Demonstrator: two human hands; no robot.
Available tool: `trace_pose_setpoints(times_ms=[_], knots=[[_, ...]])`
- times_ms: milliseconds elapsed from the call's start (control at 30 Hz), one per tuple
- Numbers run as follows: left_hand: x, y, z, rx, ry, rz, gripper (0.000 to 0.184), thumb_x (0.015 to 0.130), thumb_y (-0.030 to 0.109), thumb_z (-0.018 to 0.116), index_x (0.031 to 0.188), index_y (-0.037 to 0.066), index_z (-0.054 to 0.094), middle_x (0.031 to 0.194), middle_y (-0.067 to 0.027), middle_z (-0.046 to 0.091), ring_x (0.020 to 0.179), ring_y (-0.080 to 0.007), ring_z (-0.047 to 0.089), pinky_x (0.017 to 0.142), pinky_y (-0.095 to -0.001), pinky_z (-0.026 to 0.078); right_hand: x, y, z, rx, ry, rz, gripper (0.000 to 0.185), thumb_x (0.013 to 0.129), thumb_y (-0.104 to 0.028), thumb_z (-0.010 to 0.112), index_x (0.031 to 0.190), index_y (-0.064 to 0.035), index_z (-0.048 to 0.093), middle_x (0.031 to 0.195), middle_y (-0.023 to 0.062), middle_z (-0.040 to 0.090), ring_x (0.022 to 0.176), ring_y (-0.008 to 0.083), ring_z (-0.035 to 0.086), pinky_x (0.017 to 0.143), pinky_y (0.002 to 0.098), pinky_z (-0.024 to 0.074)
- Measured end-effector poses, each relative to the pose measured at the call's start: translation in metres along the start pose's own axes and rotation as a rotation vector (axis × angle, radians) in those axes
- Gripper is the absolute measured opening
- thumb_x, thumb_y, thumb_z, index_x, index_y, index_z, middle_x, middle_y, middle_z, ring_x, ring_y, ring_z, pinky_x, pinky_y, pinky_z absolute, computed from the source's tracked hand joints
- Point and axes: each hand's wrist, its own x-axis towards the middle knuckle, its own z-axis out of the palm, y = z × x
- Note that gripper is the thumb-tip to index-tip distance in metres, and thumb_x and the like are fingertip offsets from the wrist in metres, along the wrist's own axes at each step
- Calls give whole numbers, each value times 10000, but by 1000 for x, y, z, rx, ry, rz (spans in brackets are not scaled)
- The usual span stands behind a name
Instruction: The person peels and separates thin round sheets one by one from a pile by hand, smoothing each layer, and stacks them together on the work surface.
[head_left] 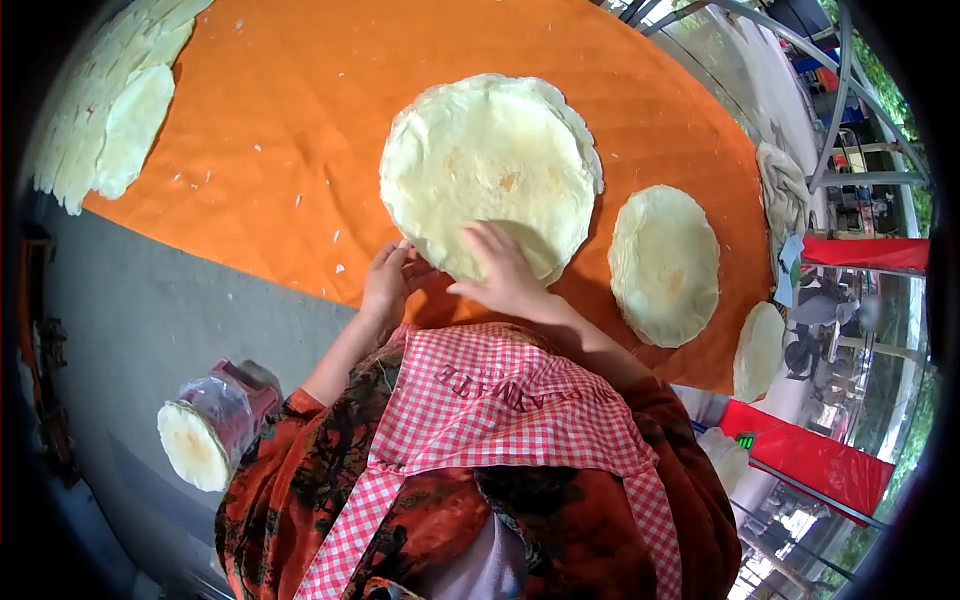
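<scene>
A large round stack of thin pale flatbreads (490,160) lies on the orange cloth (290,130) in front of me. My right hand (500,270) rests spread on the near edge of its top sheet, fingers apart. At the stack's lower left edge is my left hand (390,280), its fingers bent and close to the rim; whether they pinch the sheet is hard to make out. Further right lies a smaller stack of flatbreads (665,265), touched by neither hand.
Many overlapping flatbreads (110,100) cover the far left of the cloth. Another small stack (759,350) sits at the right edge. Below left, a round stack (194,446) stands by a pink stool (250,390). A grey cloth (783,190) hangs at the right.
</scene>
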Motion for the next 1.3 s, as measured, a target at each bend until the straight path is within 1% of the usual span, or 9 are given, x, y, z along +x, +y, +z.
trace_pose_setpoints(times_ms=[267,400,533,633,800,933,967,1100,1300], knots=[[10,-1,0,274,83,143,273,920,105,551,1178,19,532,910,-83,564,730,-165,589,683,-323,522,30,21,37,225,54,154,476,921,-280,556,1267,39,483,1297,222,505,1243,341,460,1054,406,371],[24,-15,-1,1159,445,1044,358,813,120,693,1106,-13,537,877,-157,575,650,-227,588,625,-325,504,31,16,41,89,58,99,369,945,-247,525,1152,53,581,1243,230,558,1167,342,530,1013,406,417],[21,-3,10,547,249,330,365,873,211,673,1099,-28,514,936,-114,584,749,-167,597,639,-296,541,38,29,42,420,-23,246,376,946,-262,538,1159,41,598,1248,200,567,1144,280,552,985,367,442],[25,-4,15,357,95,191,397,902,268,637,1127,-26,493,925,-116,581,720,-175,605,655,-306,561,38,40,55,560,39,239,394,953,-288,530,1207,8,589,1219,174,593,1056,251,592,907,345,492],[52,-9,7,309,38,138,231,885,63,545,1078,-61,525,921,-136,629,751,-218,641,654,-326,557,36,19,45,153,42,261,366,957,-303,504,1207,-59,615,1106,117,630,936,210,604,842,342,503],[69,-27,-7,372,159,207,159,836,-10,517,969,-65,586,868,-116,643,730,-213,639,618,-316,549,74,58,-62,370,-9,858,244,902,-213,545,1064,-58,641,820,48,607,748,149,577,688,328,504],[69,-27,-8,409,177,203,164,836,-9,518,973,-68,585,860,-117,643,725,-215,639,616,-318,550,80,159,-64,476,287,346,204,853,-213,576,956,-52,648,757,24,606,631,162,585,572,324,499],[65,-21,1,395,195,147,194,824,-7,510,983,-72,599,866,-130,651,739,-222,637,635,-326,529,113,197,-294,221,314,349,226,852,-216,606,904,-10,684,734,37,639,630,134,581,591,308,491],[61,-28,-5,441,217,214,220,809,-1,509,984,-72,622,867,-135,666,727,-221,638,658,-327,521,124,165,-455,-307,504,375,272,887,-242,627,1001,-1,683,808,11,668,707,102,580,636,278,477]])
